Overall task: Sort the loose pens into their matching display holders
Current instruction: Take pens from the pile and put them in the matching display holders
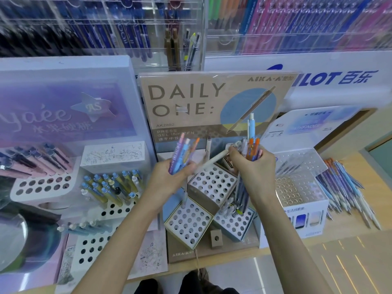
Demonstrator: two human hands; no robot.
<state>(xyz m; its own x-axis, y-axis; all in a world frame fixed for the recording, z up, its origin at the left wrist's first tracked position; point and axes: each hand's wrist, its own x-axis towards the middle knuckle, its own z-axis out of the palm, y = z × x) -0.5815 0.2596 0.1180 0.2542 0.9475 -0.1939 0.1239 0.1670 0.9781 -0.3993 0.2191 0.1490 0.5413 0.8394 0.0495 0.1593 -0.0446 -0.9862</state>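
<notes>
- Pastel pens stand bunched in the left hand at the centre of the frame, fingers curled round them.
- The right hand grips another bundle, and its fingertips pinch a cream pen slanting between both hands.
- White holed holders sit just below.
- Loose pens lie on the counter at the right.

Bright even light, blurred bowed edges

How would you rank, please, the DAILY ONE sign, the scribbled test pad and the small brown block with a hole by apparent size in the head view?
1. DAILY ONE sign, plainly largest.
2. Scribbled test pad.
3. Small brown block, smallest even though nearer the camera.
</notes>
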